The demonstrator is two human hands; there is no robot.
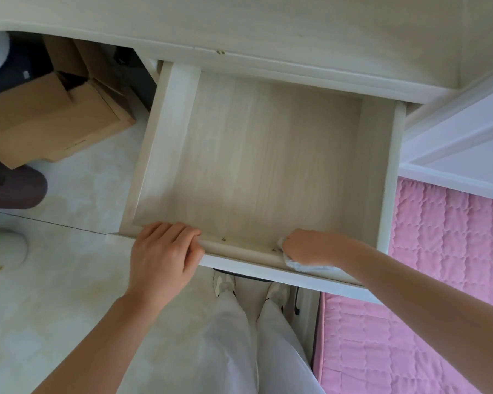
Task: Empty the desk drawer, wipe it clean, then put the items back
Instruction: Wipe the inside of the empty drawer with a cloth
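The pale wooden desk drawer (171,129) is pulled far out below the desk top and nothing lies on its bottom panel. My left hand (162,257) grips the drawer's front edge near its left corner, fingers curled over the rim. My right hand (310,247) holds a crumpled white cloth (299,265) against the front rim near the right corner; most of the cloth is hidden under the hand.
The light desk top (268,27) runs across the top. Brown cardboard boxes (49,120) stand on the floor under the desk at left. A pink quilted bed (439,251) lies at right, close to the drawer. My legs and shoes (251,291) are below the drawer front.
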